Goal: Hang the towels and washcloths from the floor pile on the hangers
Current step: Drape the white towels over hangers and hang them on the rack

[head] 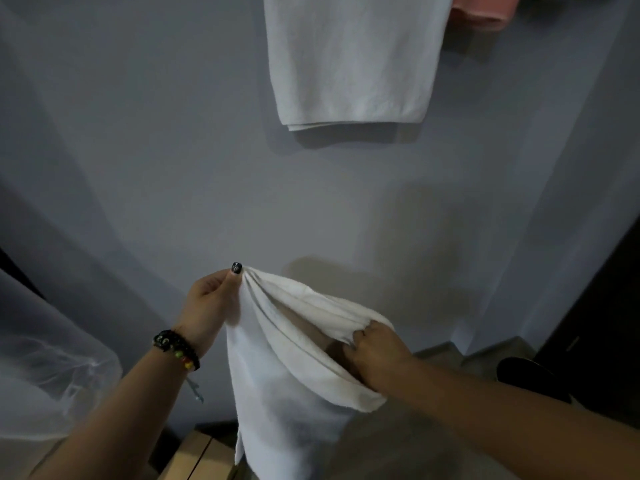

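Observation:
A white towel (277,386) hangs in front of me, held up by both hands. My left hand (211,306) pinches one top corner between thumb and fingers. My right hand (374,355) grips the other end of the top edge, its fingers curled into the cloth. The top edge sags open between the two hands. Above, a folded white towel (349,60) hangs against the grey wall, and a pink towel (485,8) hangs to its right at the frame's top. The hangers themselves are out of view.
The grey wall (173,150) fills most of the view, close in front. Sheer white fabric (41,368) bulges at the lower left. A wooden surface (197,455) shows at the bottom. A dark round object (526,372) lies on the floor at the right beside a dark door edge.

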